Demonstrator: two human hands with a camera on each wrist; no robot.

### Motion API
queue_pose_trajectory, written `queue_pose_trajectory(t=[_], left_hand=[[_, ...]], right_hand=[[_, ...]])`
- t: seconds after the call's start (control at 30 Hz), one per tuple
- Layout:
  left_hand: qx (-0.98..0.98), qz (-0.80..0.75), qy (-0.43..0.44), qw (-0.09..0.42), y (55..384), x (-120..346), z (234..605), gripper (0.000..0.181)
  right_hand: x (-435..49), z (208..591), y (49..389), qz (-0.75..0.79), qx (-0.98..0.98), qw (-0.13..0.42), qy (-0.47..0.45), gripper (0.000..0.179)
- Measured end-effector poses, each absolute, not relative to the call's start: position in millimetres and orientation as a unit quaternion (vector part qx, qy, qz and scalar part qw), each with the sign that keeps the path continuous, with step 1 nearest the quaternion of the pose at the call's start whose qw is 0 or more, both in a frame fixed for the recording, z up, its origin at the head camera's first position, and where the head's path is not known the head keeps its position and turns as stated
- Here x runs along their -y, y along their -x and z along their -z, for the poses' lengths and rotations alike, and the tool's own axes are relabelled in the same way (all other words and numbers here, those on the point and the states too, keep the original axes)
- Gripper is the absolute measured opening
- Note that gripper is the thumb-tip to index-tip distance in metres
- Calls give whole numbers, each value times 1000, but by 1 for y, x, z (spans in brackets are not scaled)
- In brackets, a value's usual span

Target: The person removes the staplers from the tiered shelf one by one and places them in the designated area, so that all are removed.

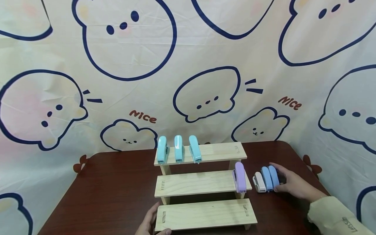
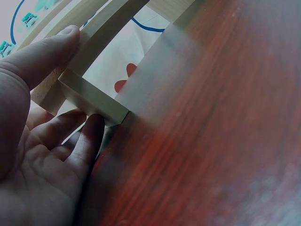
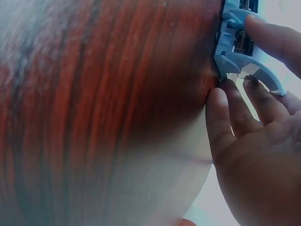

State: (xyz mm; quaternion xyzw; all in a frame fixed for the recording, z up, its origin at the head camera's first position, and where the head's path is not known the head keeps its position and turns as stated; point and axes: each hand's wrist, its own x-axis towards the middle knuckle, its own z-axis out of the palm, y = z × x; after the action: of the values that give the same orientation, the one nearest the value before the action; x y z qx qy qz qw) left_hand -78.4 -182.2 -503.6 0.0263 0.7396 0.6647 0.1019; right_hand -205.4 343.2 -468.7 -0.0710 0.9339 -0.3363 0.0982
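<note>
My left hand [image 1: 149,220] grips the left end of the lowest board of a three-step wooden rack [image 1: 205,214], thumb over the top. In the left wrist view, its fingers curl beside the wooden support [image 2: 94,96]. On the right, my right hand [image 1: 296,184] holds the outer blue stapler [image 1: 274,176] between thumb and fingers. Another blue stapler [image 1: 266,178] and a whitish one [image 1: 259,182] stand directly beside it on the table. The right wrist view shows a blue stapler's dark inner parts [image 3: 243,42] near the thumb.
Three turquoise staplers [image 1: 179,149] stand on the rack's top step, toward the left. A purple stapler [image 1: 240,177] is at the right end of the middle step. Behind the dark brown table [image 1: 117,186] hangs a cloth [image 1: 205,49] printed with cartoon outlines.
</note>
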Motion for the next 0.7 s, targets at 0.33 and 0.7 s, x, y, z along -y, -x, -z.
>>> queue_pose_trajectory(t=[0.33, 0.7], left_hand=[[-739, -665, -22, 102, 78, 182, 504, 109], [-739, -665, -23, 108, 78, 183, 505, 107]], right_hand=[[-343, 466, 207, 335, -934, 108, 66, 98], [-346, 467, 205, 354, -927, 103, 66, 110]])
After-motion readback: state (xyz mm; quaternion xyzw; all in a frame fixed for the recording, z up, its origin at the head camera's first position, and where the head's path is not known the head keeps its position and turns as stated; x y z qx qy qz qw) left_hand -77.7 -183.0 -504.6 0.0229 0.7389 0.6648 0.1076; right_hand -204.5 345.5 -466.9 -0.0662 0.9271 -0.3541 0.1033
